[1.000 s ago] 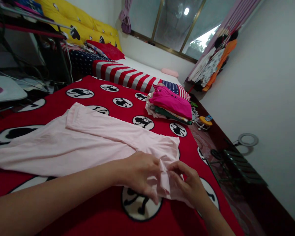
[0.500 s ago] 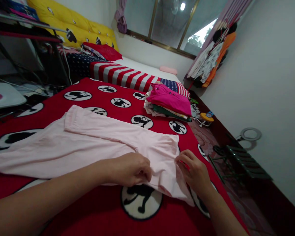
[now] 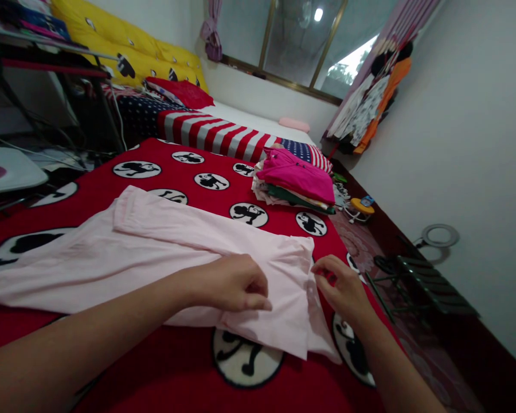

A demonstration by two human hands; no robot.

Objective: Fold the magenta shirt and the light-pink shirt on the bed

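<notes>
A pale pink shirt (image 3: 155, 264) lies spread across the red blanket (image 3: 167, 367), one sleeve (image 3: 176, 221) folded flat along its far side. Over the near right part of the cloth is my left hand (image 3: 234, 284), fingers curved and thumb held apart from them. Nothing shows in its grasp. My right hand (image 3: 341, 287) is at the shirt's right edge. Its fingers are bent, with a gap between thumb and index finger, and the fingertips are close to the cloth. Whether they touch it is hard to see.
A stack of folded clothes (image 3: 298, 178), bright pink on top, sits at the blanket's far right. Beyond is a bed with a striped cover (image 3: 215, 132). A dark folding stool (image 3: 434, 287) and a ring light (image 3: 440, 235) stand at right, a desk (image 3: 47, 63) at left.
My left hand has risen slightly, letting go of the cloth, and its thumb has come away from the fingers. The shirt's near right corner lies flatter. My right hand has shifted slightly up and right.
</notes>
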